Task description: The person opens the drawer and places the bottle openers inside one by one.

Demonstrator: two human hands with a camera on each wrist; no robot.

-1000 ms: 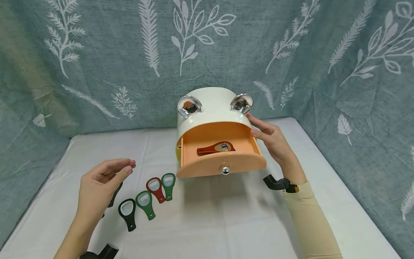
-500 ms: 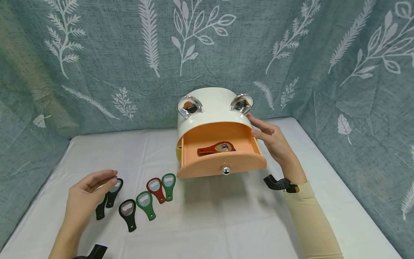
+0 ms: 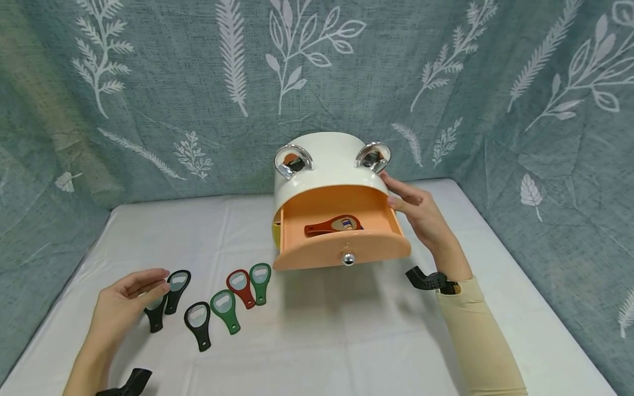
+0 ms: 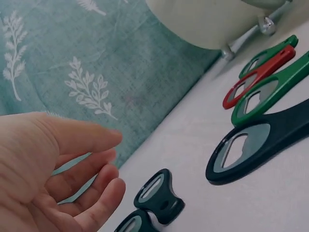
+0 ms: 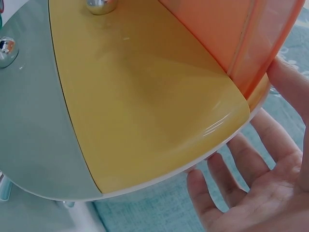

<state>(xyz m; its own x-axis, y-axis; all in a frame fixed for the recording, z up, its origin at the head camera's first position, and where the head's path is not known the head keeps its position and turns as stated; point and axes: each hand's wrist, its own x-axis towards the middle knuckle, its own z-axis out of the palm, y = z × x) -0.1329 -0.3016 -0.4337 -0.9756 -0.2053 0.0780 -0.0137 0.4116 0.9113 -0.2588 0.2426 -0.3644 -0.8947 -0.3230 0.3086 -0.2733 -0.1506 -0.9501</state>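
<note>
My left hand (image 3: 121,305) hovers at the left with nothing in it, fingers loosely bent and thumb apart. It partly covers a black bottle opener (image 3: 156,320); another black bottle opener (image 3: 176,290) lies beside its fingertips. In the left wrist view, both lie below the fingers. My right hand (image 3: 423,220) touches the right side of a white rounded cabinet (image 3: 329,157), fingers extended along its wall and thumb at the edge of the pulled-out orange drawer (image 3: 307,256). Inside that drawer lies a red bottle opener (image 3: 324,227). The right wrist view shows a yellow drawer front (image 5: 145,106) below.
A third black bottle opener (image 3: 199,325), a green one (image 3: 225,312), a red one (image 3: 241,287) and another green one (image 3: 260,281) lie in a slanting row left of the cabinet. Behind the white-covered table (image 3: 376,352) hangs a leaf-patterned curtain (image 3: 173,82).
My left hand has moved left and nearer the table's front, uncovering black bottle openers it had hidden. The right hand stays against the cabinet, and the drawer remains pulled out.
</note>
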